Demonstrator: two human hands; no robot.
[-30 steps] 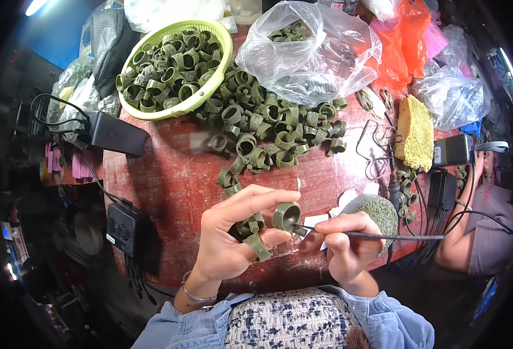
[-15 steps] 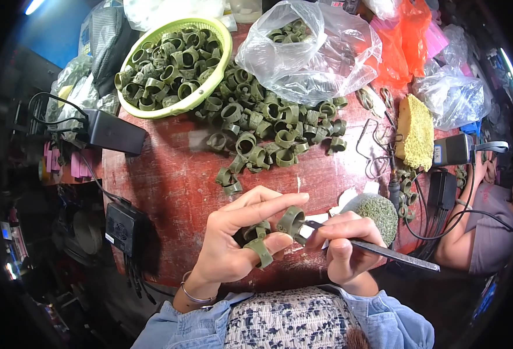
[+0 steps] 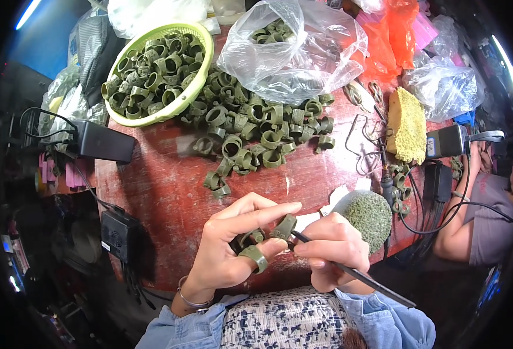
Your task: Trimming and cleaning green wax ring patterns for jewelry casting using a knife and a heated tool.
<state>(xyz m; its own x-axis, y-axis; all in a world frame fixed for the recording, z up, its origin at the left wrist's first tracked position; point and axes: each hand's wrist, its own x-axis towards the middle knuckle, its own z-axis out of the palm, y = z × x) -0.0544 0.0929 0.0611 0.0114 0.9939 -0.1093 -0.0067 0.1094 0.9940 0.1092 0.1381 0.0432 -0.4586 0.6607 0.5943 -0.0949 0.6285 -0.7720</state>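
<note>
Above the near edge of the table, my left hand [image 3: 224,247] pinches a dark green ring [image 3: 284,227] between thumb and fingers. More green rings are held in the same hand, one of them a band [image 3: 255,257] by the base of the thumb. My right hand [image 3: 339,250] is closed around a slim, dark, flat file [image 3: 378,285] that slants down to the right. The file's tip meets the right side of the pinched ring; whether it enters the opening cannot be made out. Beyond my hands lies a loose pile of similar rings [image 3: 271,138].
A lime-green basket [image 3: 207,72] of rings stands back left, beside a clear plastic bag [image 3: 320,72]. Right of my hands are a round green-speckled pad [image 3: 370,220], a yellow sponge [image 3: 406,125] and black cables [image 3: 422,232]. Another person's arm [image 3: 457,232] shows far right.
The view has shifted, so the table things sit farther left. The pinched ring has turned in my left fingers, and my right hand has curled closer around the file.
</note>
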